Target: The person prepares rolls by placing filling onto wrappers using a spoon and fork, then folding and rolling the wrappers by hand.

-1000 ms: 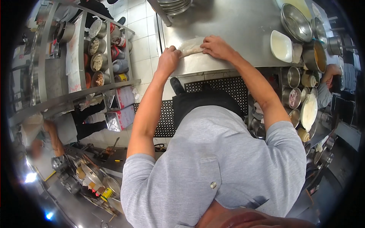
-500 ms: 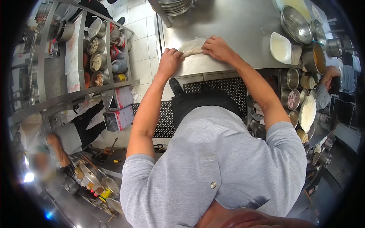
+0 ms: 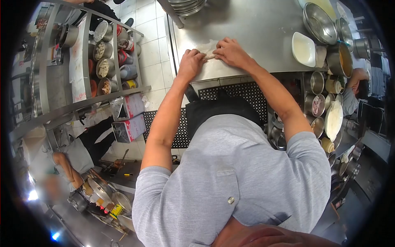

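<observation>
A thin, pale, translucent sheet [image 3: 209,46] with a rolled edge lies near the front edge of the steel table [image 3: 255,29]. My left hand [image 3: 192,64] has its bent fingers on the left end of the roll. Fingers of my right hand [image 3: 229,52] are curled on its right end. Only a short stretch of the roll shows between the two hands. Part of the sheet spreads flat beyond them. What the roll holds inside is hidden.
Stacked metal plates [image 3: 185,5] stand at the table's far left beside a post. A white dish [image 3: 303,49], metal bowls [image 3: 320,24] and a pot of orange liquid [image 3: 340,61] line the right. Another person [image 3: 74,158] is at lower left; a co-worker's arm [image 3: 358,78] shows at right.
My left hand has moved right and slightly up, closer to my right hand. My right hand has shifted slightly left. Less of the roll shows between them. The person at lower left has shifted.
</observation>
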The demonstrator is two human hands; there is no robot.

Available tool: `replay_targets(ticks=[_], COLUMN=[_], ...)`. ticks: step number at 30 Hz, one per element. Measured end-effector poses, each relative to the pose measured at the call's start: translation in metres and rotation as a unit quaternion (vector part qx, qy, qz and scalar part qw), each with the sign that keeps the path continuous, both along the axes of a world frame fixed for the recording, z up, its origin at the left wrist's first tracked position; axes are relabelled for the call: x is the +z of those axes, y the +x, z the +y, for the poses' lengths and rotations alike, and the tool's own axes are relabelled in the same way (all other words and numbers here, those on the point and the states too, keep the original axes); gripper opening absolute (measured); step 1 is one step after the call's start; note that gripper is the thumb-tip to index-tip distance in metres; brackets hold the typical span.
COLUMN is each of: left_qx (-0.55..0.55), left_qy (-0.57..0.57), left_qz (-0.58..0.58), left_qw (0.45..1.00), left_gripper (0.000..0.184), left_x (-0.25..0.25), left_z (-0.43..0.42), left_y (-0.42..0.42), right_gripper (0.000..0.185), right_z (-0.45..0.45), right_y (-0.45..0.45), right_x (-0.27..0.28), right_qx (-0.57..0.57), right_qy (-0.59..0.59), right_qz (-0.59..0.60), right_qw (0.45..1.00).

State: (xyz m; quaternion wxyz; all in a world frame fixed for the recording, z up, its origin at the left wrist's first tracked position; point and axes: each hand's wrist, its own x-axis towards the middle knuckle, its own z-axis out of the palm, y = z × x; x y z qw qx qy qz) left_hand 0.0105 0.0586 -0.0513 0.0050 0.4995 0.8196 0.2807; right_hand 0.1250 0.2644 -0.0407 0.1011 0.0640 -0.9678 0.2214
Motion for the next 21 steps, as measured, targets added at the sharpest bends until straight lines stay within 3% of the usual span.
replay_targets(ticks=[5,12,15,17,21], left_qx=[-0.004,0.023,0.015,0.043,0.01], left_qy=[-0.045,-0.062,-0.052,-0.06,-0.034], left_qz=[-0.102,-0.134,-0.129,0.0,0.032], left_qw=[0.994,0.989,0.99,0.997,0.999], left_gripper=[0.016,0.012,0.013,0.016,0.022], left_x=[0.005,0.006,0.004,0.008,0.014], left_z=[0.002,0.012,0.012,0.012,0.006], left_y=[-0.015,-0.028,-0.029,-0.019,0.0], right_gripper=[0.017,0.018,0.02,0.018,0.018], right_z=[0.002,0.009,0.009,0.008,0.008], right_y=[-0.005,-0.026,-0.029,-0.029,-0.025], right_x=[0.004,0.001,0.003,0.002,-0.004], right_qx=[-0.019,-0.049,-0.062,-0.062,-0.05], right_qy=[-0.03,-0.061,-0.092,-0.092,-0.082], right_qz=[-0.103,-0.168,-0.169,-0.14,-0.132], right_qw=[0.994,0.983,0.979,0.984,0.986])
